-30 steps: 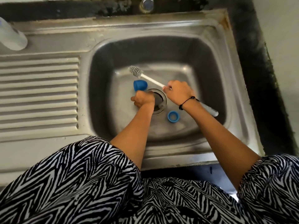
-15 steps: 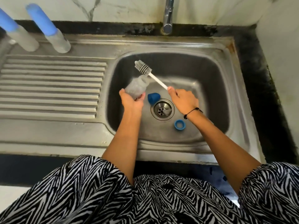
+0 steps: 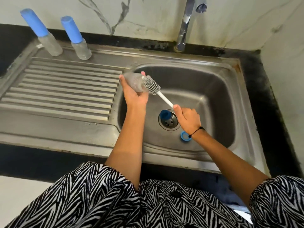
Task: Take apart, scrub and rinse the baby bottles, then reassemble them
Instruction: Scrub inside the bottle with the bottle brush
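Left hand (image 3: pixel 135 94) grips clear bottle (image 3: pixel 133 82) over sink (image 3: pixel 213 76) edge. Right hand (image 3: pixel 187 118) holds brush (image 3: pixel 152 85) handle, bristle head at bottle mouth. Blue cap (image 3: pixel 165 114) on drain, blue ring (image 3: pixel 185 137) near it. Two capped bottles (image 3: pixel 82 46) upright behind drainboard.

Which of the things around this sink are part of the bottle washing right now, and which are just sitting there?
In use:
left hand holding the open bottle
right hand holding the bottle brush
blue cap and blue ring in the sink

Sitting by:
two capped bottles
tap
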The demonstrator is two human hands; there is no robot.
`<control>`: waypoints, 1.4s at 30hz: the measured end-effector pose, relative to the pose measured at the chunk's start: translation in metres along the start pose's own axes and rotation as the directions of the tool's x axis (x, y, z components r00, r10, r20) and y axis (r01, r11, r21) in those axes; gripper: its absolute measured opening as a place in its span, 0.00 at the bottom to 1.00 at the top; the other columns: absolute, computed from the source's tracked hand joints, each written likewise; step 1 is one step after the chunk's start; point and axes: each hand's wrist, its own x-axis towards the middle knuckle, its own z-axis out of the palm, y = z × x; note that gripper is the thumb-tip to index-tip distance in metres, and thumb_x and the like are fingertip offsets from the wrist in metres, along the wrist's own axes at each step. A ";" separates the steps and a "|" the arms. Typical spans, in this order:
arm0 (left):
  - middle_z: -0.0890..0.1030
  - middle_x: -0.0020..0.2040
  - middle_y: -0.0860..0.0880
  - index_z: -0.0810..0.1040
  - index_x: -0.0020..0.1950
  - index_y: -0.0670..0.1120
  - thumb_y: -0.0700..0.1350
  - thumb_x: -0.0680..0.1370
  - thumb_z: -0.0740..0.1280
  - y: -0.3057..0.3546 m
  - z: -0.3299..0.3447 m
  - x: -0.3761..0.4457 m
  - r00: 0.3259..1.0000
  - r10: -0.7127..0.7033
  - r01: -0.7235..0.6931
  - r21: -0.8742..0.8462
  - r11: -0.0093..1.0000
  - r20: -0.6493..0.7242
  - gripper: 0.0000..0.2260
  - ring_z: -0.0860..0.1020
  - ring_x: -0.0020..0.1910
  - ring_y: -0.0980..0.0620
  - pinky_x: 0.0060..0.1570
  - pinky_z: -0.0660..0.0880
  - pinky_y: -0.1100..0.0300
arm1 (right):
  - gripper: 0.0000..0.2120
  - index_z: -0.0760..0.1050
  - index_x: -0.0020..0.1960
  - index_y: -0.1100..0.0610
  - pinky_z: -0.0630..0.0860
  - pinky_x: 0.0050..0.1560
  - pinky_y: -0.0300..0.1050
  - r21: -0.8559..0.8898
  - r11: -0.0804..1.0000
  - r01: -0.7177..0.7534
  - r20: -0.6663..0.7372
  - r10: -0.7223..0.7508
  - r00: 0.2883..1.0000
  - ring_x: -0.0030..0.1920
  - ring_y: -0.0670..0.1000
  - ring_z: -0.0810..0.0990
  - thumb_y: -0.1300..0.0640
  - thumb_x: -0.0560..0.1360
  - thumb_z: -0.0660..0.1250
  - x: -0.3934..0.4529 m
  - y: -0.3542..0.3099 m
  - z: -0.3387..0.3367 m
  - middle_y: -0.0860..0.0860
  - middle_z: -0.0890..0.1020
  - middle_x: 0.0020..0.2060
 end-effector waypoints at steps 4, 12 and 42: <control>0.75 0.46 0.38 0.70 0.59 0.39 0.56 0.78 0.63 0.004 0.003 -0.004 0.998 -0.033 0.039 -0.097 0.995 0.058 0.21 0.77 0.43 0.44 0.45 0.80 0.51 | 0.25 0.61 0.26 0.51 0.61 0.28 0.40 -0.004 0.999 0.041 0.026 -0.041 0.999 0.31 0.54 0.71 0.41 0.77 0.45 -0.003 0.000 0.009 0.47 0.67 0.23; 0.75 0.38 0.43 0.73 0.45 0.39 0.60 0.78 0.61 -0.003 -0.002 -0.007 0.999 -0.038 0.043 -0.211 0.977 0.031 0.23 0.78 0.27 0.48 0.26 0.77 0.61 | 0.30 0.66 0.27 0.53 0.67 0.36 0.45 0.038 0.999 -0.013 0.099 0.009 0.995 0.34 0.54 0.73 0.33 0.72 0.41 -0.002 0.002 0.006 0.50 0.72 0.26; 0.76 0.33 0.46 0.73 0.47 0.41 0.65 0.76 0.53 0.034 -0.011 -0.023 0.869 -0.046 -0.100 0.266 0.959 0.493 0.27 0.74 0.25 0.52 0.23 0.72 0.63 | 0.28 0.61 0.26 0.54 0.61 0.19 0.34 0.234 0.971 -0.058 0.426 -0.048 0.903 0.20 0.48 0.62 0.40 0.80 0.50 -0.010 -0.043 -0.001 0.50 0.65 0.20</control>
